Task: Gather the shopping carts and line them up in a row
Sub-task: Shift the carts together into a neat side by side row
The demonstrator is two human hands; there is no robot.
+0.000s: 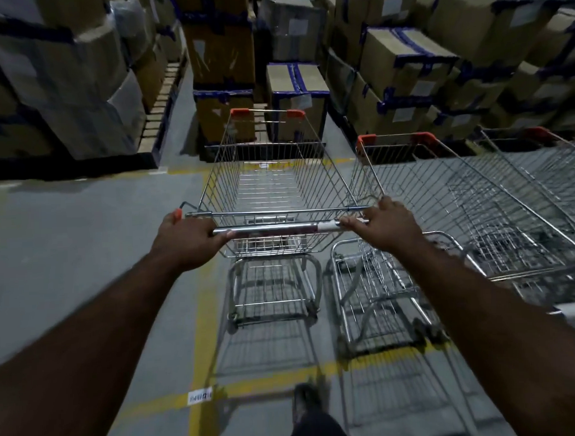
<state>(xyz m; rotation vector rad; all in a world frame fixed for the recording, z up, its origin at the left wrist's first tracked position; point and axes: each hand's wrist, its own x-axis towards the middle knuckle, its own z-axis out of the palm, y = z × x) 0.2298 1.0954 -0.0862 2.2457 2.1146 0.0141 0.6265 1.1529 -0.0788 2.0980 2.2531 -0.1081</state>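
Steel cart: silver wire shopping cart with orange plastic corner caps (278,172) is standing straight ahead of the person, its far end pointing at the stacked boxes
Push bar: shiny metal handle bar (280,229) is running across the near end of this cart, spanning the gap between both hands
Left hand: left hand (189,237) is gripping the left end of the bar, fingers curling over the top and clamped round it
Right hand: right hand (384,229) is gripping the right end of the bar, fingers wrapping round it by a white band
Second cart: matching silver wire cart with orange caps (441,193) is sitting just beside the held one on its right, facing the same way; cannot tell whether the baskets are touching
Third cart: another wire cart (545,163) is sitting further right, blurred and running off the edge
Floor: grey concrete floor (68,241) is carrying yellow painted lines (203,318); one is running along the left of the held cart, another is crossing behind it
Sticker: small white printed label (199,398) is lying on the yellow crossing line
Boxes: brown cardboard cartons with dark blue tape (404,57) are standing in stacks ahead and on both sides
Foot: dark shoe (305,400) is showing low in the view, behind the held cart
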